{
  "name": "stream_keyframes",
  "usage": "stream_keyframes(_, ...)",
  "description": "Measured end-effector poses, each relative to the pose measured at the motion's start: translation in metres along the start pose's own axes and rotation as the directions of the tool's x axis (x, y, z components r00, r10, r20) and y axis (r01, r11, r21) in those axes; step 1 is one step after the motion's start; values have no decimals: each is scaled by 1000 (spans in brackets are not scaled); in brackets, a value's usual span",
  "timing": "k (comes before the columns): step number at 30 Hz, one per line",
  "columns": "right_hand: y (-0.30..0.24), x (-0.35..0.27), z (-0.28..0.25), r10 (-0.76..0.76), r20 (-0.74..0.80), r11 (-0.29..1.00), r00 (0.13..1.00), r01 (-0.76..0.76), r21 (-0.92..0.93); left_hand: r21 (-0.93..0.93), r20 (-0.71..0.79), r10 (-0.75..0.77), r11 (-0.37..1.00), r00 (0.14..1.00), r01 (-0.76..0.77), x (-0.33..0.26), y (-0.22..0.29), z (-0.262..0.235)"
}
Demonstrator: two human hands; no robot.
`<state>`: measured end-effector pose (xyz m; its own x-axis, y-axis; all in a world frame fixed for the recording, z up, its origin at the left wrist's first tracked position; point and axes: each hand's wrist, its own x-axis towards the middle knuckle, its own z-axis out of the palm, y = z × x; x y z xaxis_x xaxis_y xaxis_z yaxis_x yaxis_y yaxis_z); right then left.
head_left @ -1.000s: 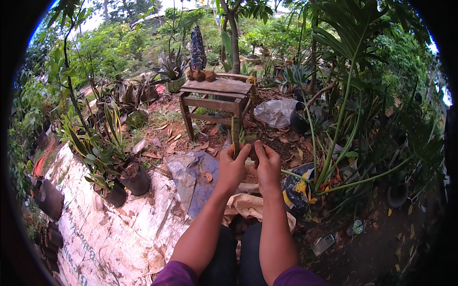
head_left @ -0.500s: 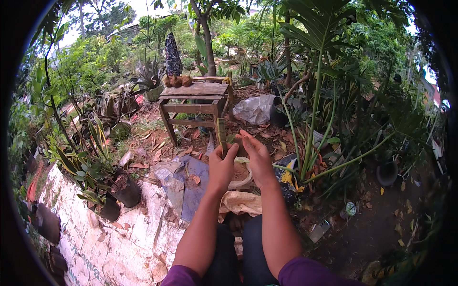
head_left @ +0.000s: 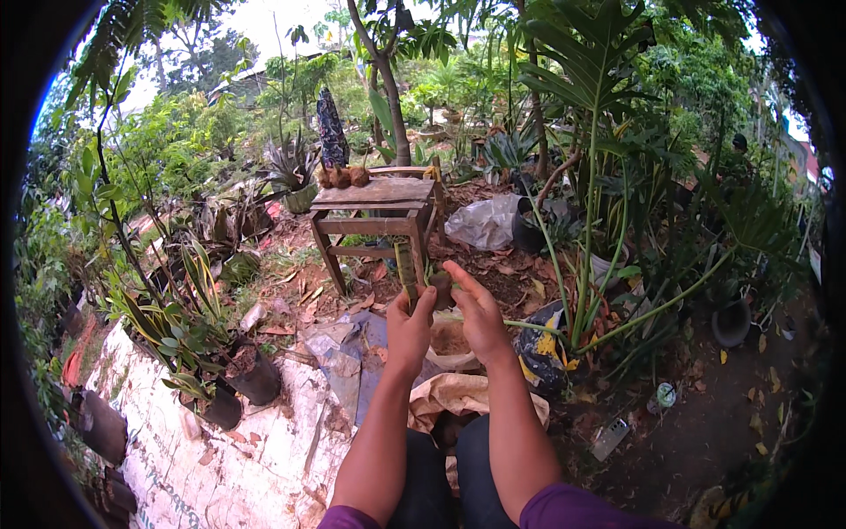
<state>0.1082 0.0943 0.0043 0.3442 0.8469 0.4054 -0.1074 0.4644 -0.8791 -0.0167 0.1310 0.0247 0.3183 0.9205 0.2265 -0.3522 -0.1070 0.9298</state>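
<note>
My left hand point(head_left: 411, 333) is closed around a long, narrow, yellow-green strip point(head_left: 404, 268), probably a leaf piece, which stands upright from the fist. Close by on the right, my right hand point(head_left: 480, 322) has its fingers stretched forward against a small brown lump point(head_left: 442, 288) that sits between the two hands. Its far side is hidden, and I cannot tell how firmly it is held. Below the hands, an open pale sack point(head_left: 454, 357) shows brown loose material inside. A beige cloth sack point(head_left: 448, 393) lies nearer, before my knees.
A wooden stool point(head_left: 374, 192) ahead carries several brown fibrous balls point(head_left: 342, 177). Potted plants point(head_left: 256, 375) stand left beside a white sheet point(head_left: 247, 450). On the right are a large-leaved plant point(head_left: 589, 220), a black-and-yellow bag point(head_left: 539, 346) and a grater-like metal piece point(head_left: 610, 438).
The view has shifted, so the surroundings appear farther right and slightly lower. My left hand keeps hold of the strip; the brown lump between the hands shows more clearly now.
</note>
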Motion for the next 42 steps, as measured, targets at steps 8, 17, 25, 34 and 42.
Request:
stream_keyframes(8,0,2,-6,-130,-84,945,988,98,-312,23,-4,-25,999,1000,25,5,-4,0)
stream_keyframes(17,0,2,-17,127,-318,925,939,3,379,-172,-22,-45,984,999,41,9,-7,-5)
stream_keyframes(25,-3,-1,-28,176,-128,762,976,-53,645,-447,126,10,893,992,48,15,-17,-8)
stream_keyframes(34,5,1,-28,125,-107,718,986,-15,696,-58,93,-40,997,995,45,9,-15,0)
stream_keyframes(42,3,2,-25,97,-106,726,990,2,687,19,69,98,995,993,-99,8,-11,0)
